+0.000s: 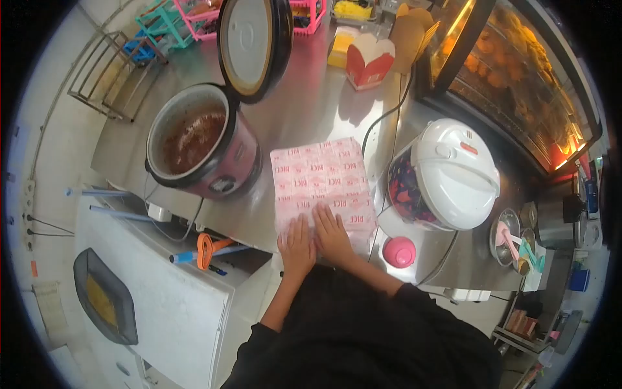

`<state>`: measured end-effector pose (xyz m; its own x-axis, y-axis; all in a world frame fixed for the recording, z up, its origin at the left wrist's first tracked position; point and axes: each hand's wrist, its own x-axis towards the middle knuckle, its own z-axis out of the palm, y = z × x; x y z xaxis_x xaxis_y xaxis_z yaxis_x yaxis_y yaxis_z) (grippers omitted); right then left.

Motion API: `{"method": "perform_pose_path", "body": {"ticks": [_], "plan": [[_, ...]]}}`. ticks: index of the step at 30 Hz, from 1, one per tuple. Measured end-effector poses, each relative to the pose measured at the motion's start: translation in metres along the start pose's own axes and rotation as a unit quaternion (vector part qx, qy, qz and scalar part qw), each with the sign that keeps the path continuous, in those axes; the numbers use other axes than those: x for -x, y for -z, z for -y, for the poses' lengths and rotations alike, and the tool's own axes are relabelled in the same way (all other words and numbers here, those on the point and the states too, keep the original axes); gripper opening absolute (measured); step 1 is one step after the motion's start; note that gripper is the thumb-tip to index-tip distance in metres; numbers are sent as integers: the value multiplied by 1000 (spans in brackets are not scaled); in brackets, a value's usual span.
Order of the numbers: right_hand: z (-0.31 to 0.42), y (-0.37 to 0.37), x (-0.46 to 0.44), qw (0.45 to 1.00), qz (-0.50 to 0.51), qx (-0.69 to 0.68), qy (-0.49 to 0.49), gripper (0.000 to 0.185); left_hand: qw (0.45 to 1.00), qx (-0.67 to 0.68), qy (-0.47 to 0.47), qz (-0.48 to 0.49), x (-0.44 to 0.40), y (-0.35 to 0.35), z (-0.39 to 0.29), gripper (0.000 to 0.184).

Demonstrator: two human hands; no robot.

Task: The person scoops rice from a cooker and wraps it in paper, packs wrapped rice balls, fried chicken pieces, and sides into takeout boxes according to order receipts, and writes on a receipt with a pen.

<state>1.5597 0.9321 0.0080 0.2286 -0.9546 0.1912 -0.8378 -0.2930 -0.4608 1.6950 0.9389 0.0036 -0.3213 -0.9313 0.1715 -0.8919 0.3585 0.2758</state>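
Left hand [297, 251] and right hand [334, 237] palm-down, fingers slightly spread, on near end of pink-printed paper [319, 172]; long axis runs away from person, right fingertips farther in.

Red/wht box [370, 63] nr lit cabinet [462, 47] w/ food [502, 61].

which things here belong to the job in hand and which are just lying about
Likely the job: pink-printed paper, left hand and right hand on it

Apparently just nearby: open cooker, white-lidded cooker, round pink object, red carton
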Motion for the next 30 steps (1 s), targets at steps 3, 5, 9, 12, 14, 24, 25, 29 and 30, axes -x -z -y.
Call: {"method": "perform_pose_path", "body": {"ticks": [3,5,9,12,14,24,25,29,30], "plan": [[-28,-5,27,996,-57,-68,6,60,997,41,50,52,6,-13,15,64],[-31,0,37,992,-108,-30,-55,64,997,57,47,-1,-2,-20,22,54],[-31,16,22,986,5,-23,-166,53,999,17,-32,19,-31,-11,45,22],[-56,36,-2,986,45,-68,-143,49,984,148,-83,57,-49,-14,74,10],[-76,28,-9,976,60,-178,-107,50,975,194,-46,99,-59,-2,73,9],[-68,8,-68,972,-52,172,-153,51,992,2,-20,-124,-98,10,21,37],[-74,13,-85,976,128,154,-87,49,993,2,-17,-119,-111,1,28,37],[-77,30,-107,927,354,118,-43,58,945,118,-199,230,-138,-9,60,47],[-68,32,-92,948,282,135,-59,48,936,165,-199,240,-139,-4,62,50]]}}
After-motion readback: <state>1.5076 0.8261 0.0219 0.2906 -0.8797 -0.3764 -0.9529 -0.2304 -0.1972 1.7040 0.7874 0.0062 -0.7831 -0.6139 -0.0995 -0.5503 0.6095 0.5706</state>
